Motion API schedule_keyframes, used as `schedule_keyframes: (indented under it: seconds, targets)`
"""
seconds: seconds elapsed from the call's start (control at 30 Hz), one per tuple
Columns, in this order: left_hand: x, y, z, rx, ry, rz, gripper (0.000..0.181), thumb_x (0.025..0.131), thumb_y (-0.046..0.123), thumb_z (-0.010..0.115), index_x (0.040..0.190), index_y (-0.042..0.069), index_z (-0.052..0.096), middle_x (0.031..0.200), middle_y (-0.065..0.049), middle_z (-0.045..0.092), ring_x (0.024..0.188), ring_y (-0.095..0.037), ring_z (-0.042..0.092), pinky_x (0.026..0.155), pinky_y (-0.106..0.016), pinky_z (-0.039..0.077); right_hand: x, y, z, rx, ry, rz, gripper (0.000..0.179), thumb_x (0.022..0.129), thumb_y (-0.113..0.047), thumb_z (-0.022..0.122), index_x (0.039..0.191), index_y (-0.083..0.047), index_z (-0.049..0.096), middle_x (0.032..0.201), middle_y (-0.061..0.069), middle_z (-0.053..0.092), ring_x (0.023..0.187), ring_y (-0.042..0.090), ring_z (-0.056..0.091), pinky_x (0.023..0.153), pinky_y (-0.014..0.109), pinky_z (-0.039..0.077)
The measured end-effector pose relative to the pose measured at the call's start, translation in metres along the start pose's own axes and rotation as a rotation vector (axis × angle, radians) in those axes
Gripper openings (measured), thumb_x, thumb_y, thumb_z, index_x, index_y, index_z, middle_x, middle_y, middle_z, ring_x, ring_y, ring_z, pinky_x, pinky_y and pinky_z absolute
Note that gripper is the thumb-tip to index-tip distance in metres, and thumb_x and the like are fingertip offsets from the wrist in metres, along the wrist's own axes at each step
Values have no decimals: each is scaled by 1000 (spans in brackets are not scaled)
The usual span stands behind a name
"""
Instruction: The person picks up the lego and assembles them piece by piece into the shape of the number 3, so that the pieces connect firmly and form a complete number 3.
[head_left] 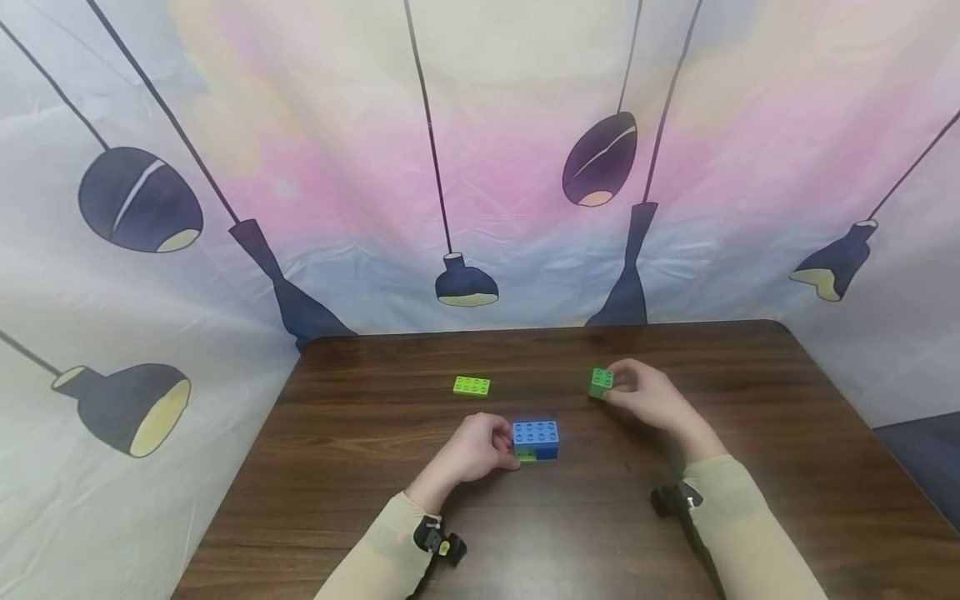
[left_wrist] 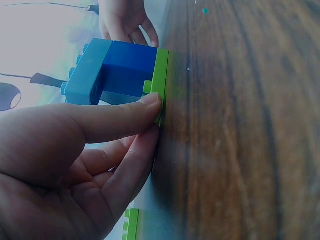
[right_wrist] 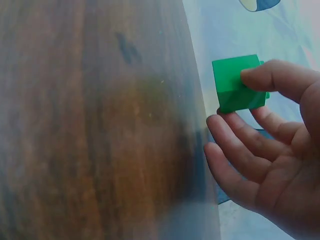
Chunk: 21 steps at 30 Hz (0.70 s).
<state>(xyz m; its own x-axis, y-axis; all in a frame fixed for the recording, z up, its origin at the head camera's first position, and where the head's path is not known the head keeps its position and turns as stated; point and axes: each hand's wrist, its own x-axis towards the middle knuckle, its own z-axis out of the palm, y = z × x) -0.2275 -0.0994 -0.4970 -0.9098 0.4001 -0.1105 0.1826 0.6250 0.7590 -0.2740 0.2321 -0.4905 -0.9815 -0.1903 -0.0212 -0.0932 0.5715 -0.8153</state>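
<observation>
Near the table's middle is a small stack of toy building bricks: a light blue brick [head_left: 536, 432] on top, a darker blue brick [left_wrist: 130, 68] beneath, and a lime green plate [left_wrist: 160, 75] at the base. My left hand [head_left: 477, 448] pinches the end of that plate between thumb and fingers, low against the tabletop. A gap shows under the light blue brick on the left-hand side. Farther back and to the right, my right hand [head_left: 651, 395] grips a green brick [right_wrist: 239, 82] by its sides, thumb on one face, the other fingers loosely bent below.
Another lime green plate [head_left: 471, 386] lies studs up behind the left hand. The dark wooden table [head_left: 360, 500] ends at a hanging cloth [head_left: 360, 208] printed with lamps. Each wrist wears a small black camera, such as the left one [head_left: 440, 540].
</observation>
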Motion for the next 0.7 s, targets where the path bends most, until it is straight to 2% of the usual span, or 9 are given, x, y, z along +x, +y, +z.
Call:
schedule_keyframes:
  seconds: [0.2, 0.43, 0.7]
  targets:
    - [0, 0, 0, -4, -1, 2, 28, 79, 2, 93, 95, 4, 71, 78, 1, 65, 74, -13, 61, 69, -30, 52, -2, -9, 2, 8, -58, -44, 44, 97, -20, 77, 134, -5, 61, 130, 20, 69, 117, 37, 70, 93, 50, 58]
    - [0, 0, -1, -9, -2, 5, 27, 79, 1, 93, 95, 4, 71, 78, 1, 65, 74, -13, 61, 68, -30, 51, -5, -16, 3, 0, -100, -92, 42, 95, -17, 79, 132, -8, 62, 128, 13, 70, 118, 33, 70, 95, 51, 57]
    - [0, 0, -1, -9, -6, 2, 27, 79, 1, 93, 94, 5, 71, 78, 1, 65, 74, -13, 61, 68, -30, 51, -5, -19, 4, -11, -118, -95, 41, 94, -16, 79, 131, -8, 62, 125, 11, 70, 115, 30, 70, 91, 48, 58]
